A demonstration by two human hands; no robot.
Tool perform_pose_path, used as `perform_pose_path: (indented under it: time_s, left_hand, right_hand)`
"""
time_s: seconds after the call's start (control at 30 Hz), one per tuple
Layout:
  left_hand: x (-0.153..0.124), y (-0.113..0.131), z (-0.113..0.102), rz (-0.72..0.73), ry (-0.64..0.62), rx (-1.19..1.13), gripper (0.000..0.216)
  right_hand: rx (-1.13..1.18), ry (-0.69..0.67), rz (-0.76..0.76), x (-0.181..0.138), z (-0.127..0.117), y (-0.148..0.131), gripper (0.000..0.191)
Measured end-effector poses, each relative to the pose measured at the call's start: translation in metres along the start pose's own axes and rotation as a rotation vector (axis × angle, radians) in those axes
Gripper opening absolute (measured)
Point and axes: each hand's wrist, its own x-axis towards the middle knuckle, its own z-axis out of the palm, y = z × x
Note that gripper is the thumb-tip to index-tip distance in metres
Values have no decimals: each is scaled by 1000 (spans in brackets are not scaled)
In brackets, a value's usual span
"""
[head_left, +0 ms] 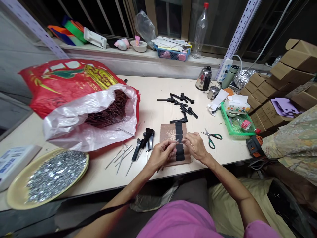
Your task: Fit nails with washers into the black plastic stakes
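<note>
My left hand and my right hand meet over a small brown board near the table's front edge. Their fingertips pinch a thin metal nail between them. A column of black plastic pieces lies on the board. Loose nails and a few black pieces lie just left of my left hand. More black pieces are scattered behind the board.
A red sack with a white liner holds dark nails at left. A yellow dish of small silver parts sits front left. Scissors, a green basket, a kettle and cardboard boxes stand right.
</note>
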Motion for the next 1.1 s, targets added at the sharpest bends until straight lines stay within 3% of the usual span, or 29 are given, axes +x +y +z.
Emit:
perform_pose_path:
  time_s: [0.07, 0.17, 0.3, 0.43, 0.57, 0.67, 0.8, 0.9, 1.0, 1.1]
  left_hand:
    - [6, 2, 2, -37, 84, -172, 35]
    - [13, 7, 7, -61, 152, -392, 35]
    - [19, 10, 14, -101, 209, -518, 34]
    - [23, 6, 14, -146, 230, -564, 32]
    - [29, -7, 16, -212, 212, -576, 38]
    - [35, -18, 16, -167, 198, -460, 41]
    - [37, -38, 4, 80, 184, 186, 46]
    - [32, -62, -9, 246, 100, 655, 55]
    - [27, -87, -17, 300, 42, 868, 57]
    - [23, -102, -18, 334, 51, 936, 59]
  right_hand:
    - [285, 48, 163, -1, 6, -5, 50]
    - [665, 53, 283, -1, 23, -13, 46]
    - [1027, 40, 454, 2, 41, -19, 45]
    - [1251, -60, 648, 6, 35, -14, 45]
    - [1074, -125, 617, 9, 22, -3, 45]
    - [890, -188, 555, 11, 17, 8, 39]
    - [222, -16, 244, 26, 8, 39, 17]
    - [-221, -29, 71, 47, 4, 70, 16]
    - [-407, -84, -6, 66, 6, 95, 20]
    - [-368, -121, -124, 57, 13, 101, 35]
